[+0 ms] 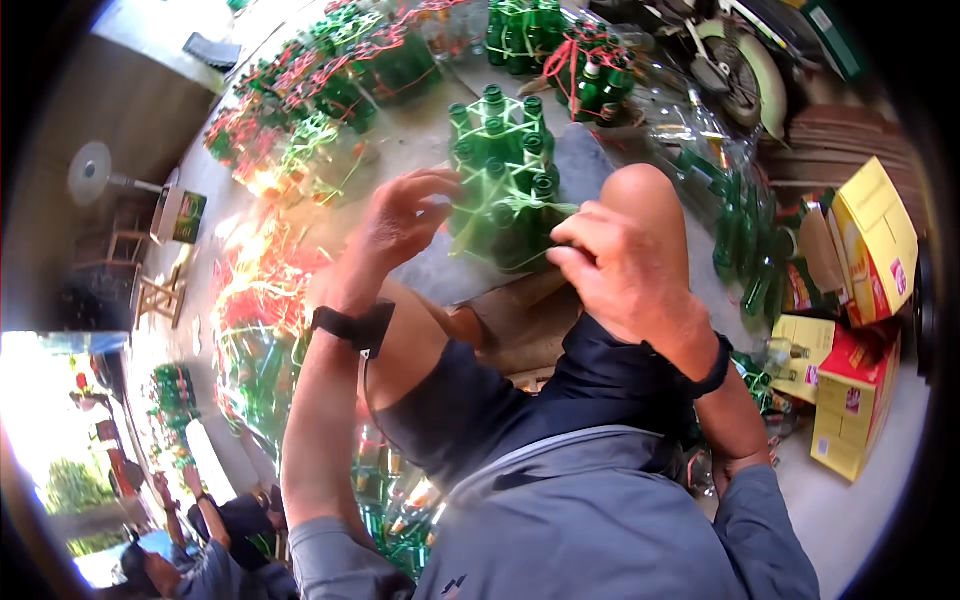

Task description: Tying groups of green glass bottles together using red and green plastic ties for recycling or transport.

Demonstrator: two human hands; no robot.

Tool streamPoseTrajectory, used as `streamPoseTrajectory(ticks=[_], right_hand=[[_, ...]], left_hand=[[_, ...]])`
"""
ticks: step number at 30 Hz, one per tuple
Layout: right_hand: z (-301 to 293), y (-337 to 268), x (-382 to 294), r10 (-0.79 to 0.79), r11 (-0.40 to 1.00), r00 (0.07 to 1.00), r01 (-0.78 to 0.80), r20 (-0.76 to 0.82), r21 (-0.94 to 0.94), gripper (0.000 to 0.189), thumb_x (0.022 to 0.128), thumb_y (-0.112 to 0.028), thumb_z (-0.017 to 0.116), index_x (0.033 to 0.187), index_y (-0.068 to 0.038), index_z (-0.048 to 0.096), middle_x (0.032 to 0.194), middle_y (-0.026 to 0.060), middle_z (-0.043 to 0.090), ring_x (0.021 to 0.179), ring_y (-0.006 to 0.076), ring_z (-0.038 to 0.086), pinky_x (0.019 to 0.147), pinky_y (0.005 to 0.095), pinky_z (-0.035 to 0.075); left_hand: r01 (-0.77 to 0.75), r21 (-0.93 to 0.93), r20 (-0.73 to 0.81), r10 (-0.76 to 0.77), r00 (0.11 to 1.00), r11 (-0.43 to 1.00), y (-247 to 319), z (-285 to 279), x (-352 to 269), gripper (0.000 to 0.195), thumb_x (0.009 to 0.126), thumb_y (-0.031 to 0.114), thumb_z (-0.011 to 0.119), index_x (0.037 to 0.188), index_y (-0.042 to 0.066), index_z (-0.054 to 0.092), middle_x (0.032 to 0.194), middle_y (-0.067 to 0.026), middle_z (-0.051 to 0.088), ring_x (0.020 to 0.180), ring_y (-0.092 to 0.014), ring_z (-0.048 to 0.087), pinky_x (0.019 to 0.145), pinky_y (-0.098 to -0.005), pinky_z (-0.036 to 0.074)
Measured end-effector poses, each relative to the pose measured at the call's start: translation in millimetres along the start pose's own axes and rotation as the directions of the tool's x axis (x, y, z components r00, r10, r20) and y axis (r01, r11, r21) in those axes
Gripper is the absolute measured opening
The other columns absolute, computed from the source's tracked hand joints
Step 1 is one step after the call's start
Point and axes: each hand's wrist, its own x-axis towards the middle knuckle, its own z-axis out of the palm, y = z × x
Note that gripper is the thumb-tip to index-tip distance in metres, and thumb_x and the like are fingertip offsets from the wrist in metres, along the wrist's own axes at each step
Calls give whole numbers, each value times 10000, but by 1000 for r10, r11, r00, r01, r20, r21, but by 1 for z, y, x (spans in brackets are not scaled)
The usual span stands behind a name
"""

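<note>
Between my knees stands a bundle of green glass bottles (493, 169), upright with their mouths upward. Pale green plastic twine (517, 201) laces around their necks, and a loop runs low around the near side. My right hand (622, 259) pinches strands of this twine at the bundle's near right corner. To the left of the bundle, my left hand (409, 217) is raised with its fingers bent and apart. Its fingertips are blurred beside the bottles, and I see nothing held in it.
More tied bottle bundles (330, 67) stand at the far left. A heap of red and pale twine (262, 281) lies by my left knee. Loose green bottles (739, 232) and yellow-red cartons (855, 397) are at right, below a motorcycle wheel (742, 71). Another person (202, 555) works lower left.
</note>
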Motion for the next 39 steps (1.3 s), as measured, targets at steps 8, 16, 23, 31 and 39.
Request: streamPoseTrajectory(ticks=[8, 16, 23, 31, 39], right_hand=[[-32, 27, 40, -17, 979, 998, 28, 55, -203, 142, 886, -99, 793, 983, -25, 722, 865, 119, 643, 824, 301, 673, 732, 402, 525], [-25, 48, 116, -101, 969, 966, 150, 239, -198, 388, 835, -115, 813, 1192, -8, 703, 1041, 160, 664, 974, 336, 690, 888, 423, 555], [12, 66, 164, -98, 941, 853, 247, 512, -232, 677, 776, -17, 758, 1431, -41, 586, 1358, 171, 591, 1298, 391, 601, 1091, 448, 514], [32, 77, 175, -138, 892, 734, 383, 665, -238, 824, 715, 43, 733, 1506, -49, 525, 1452, 186, 529, 1323, 411, 581, 1125, 446, 510], [40, 81, 178, -169, 855, 725, 445, 668, -266, 751, 686, 11, 740, 1407, -65, 544, 1397, 140, 587, 1271, 403, 611, 1066, 468, 533]], left_hand=[[62, 167, -153, -37, 988, 984, 35, -24, -78, 253, 926, -61, 712, 1150, 35, 778, 1343, -133, 751, 1262, -266, 701, 1058, -397, 576], [-5, 413, -267, 127, 955, 911, 29, -13, -140, 180, 887, -43, 752, 1059, 8, 770, 1170, -136, 795, 1153, -303, 733, 1129, -465, 490], [13, 307, -332, 94, 939, 952, 19, -11, -151, 163, 873, -8, 798, 1034, 16, 782, 1123, -125, 806, 1121, -289, 747, 1172, -476, 463], [-15, 318, -354, 134, 926, 948, 15, -11, -153, 151, 851, 17, 830, 999, 34, 804, 1061, -100, 815, 1078, -271, 755, 1169, -494, 467], [-2, 311, -357, 119, 926, 950, 17, -12, -155, 130, 826, 31, 850, 946, 50, 805, 1027, -89, 814, 1029, -278, 753, 1171, -511, 458]])
